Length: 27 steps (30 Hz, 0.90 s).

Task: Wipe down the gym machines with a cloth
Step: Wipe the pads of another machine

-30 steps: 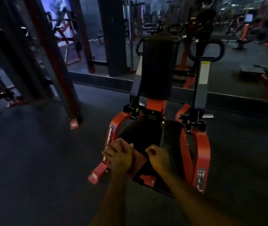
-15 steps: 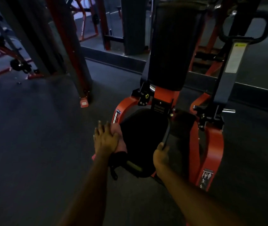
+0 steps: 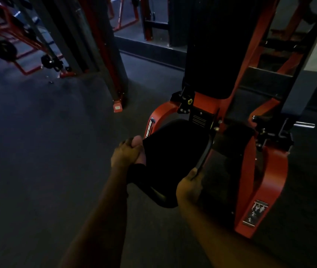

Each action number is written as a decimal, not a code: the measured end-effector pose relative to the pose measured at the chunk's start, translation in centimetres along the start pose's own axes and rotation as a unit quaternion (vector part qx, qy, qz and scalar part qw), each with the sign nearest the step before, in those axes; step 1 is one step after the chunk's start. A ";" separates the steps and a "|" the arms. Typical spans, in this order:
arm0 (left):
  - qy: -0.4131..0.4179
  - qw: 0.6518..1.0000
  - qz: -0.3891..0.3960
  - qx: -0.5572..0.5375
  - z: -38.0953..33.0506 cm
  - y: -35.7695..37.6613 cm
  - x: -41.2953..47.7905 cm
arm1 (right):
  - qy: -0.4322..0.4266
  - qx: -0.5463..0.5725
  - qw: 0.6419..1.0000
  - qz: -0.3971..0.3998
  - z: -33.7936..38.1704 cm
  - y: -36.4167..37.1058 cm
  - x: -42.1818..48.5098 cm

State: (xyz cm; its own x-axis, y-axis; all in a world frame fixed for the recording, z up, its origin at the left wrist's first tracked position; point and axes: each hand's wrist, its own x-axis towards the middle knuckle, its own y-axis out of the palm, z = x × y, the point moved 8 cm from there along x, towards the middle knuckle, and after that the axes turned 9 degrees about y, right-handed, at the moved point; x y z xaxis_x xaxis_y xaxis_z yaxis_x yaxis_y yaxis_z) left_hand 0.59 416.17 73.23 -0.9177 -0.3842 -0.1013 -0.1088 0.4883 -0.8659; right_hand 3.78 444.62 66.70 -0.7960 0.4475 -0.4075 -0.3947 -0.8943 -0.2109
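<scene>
With your left grip (image 3: 125, 154) clasping the cloth (image 3: 139, 149) at the left edge of the seat (image 3: 173, 151) and your right grip (image 3: 189, 187) clutching its near-right edge, drag firmly nearward along the rim.

Dim, underexposed view; faint cool light falls on the floor (image 3: 37, 151) at upper left. Black padding loses detail, edges bow, and grain softens everything.
</scene>
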 end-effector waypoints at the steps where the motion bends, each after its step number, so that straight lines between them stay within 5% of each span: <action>1: -0.005 1.000 -0.015 0.002 -0.3 -0.1 -0.4 | 0.006 -0.003 1.000 0.009 0.1 0.0 -0.1; 4: 0.054 0.991 -0.115 0.053 -2.2 0.5 -5.1 | 0.009 0.006 1.000 0.020 -0.7 0.4 0.0; 7: 0.061 0.989 -0.135 0.011 -2.2 1.4 -8.2 | 0.009 -0.001 1.000 0.004 -0.3 0.1 -0.2; 14: -0.004 1.000 0.024 -0.019 0.4 0.0 1.1 | 0.010 -0.002 1.000 0.018 0.1 -0.4 -0.3; 21: 0.146 0.981 -0.123 0.025 -1.8 1.4 -8.1 | 0.017 -0.022 0.999 0.023 0.1 -0.6 -0.4; 27: 0.090 0.996 0.023 0.018 -1.1 0.4 0.6 | 0.042 -0.036 0.998 0.031 0.0 -0.4 -0.2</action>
State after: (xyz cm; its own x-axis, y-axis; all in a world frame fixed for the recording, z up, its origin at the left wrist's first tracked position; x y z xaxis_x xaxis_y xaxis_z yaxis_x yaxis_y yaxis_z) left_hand -0.43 417.03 73.37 -0.9752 -0.2147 -0.0541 -0.0552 0.4723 -0.8797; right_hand 4.10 444.84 66.85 -0.7755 0.3928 -0.4942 -0.3097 -0.9189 -0.2442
